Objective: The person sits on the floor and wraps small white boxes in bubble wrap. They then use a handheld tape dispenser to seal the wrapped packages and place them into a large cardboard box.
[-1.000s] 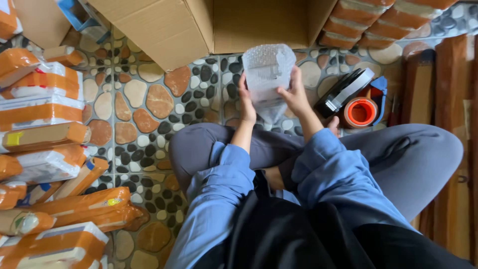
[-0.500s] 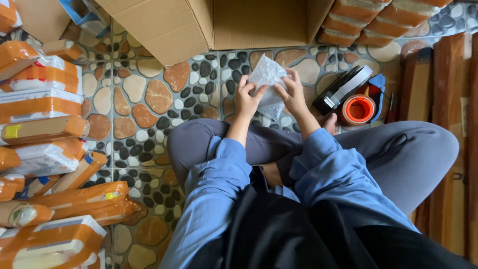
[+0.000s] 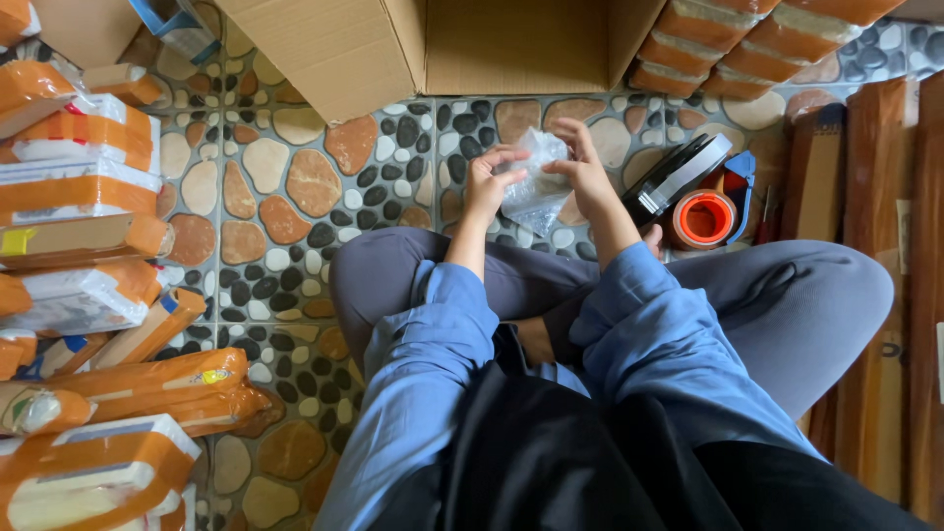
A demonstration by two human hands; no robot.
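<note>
I sit cross-legged on a pebble-patterned floor. My left hand (image 3: 489, 181) and my right hand (image 3: 582, 173) both grip a crumpled piece of clear bubble wrap (image 3: 536, 182), held just above the floor in front of my knees. It is bunched between my fingers, and whether anything lies inside it is hidden. An open cardboard box (image 3: 462, 44) stands right behind my hands.
An orange tape dispenser (image 3: 700, 197) with a dark roll lies by my right wrist. Taped orange-and-white parcels (image 3: 88, 197) pile up along the left. More orange parcels (image 3: 728, 49) are stacked at the back right, and flat brown cardboard (image 3: 865, 197) leans on the right.
The bubble wrap was a wide sheet held up a second ago. It has been folded and squeezed into a small bundle, and both hands have come down lower and closer together.
</note>
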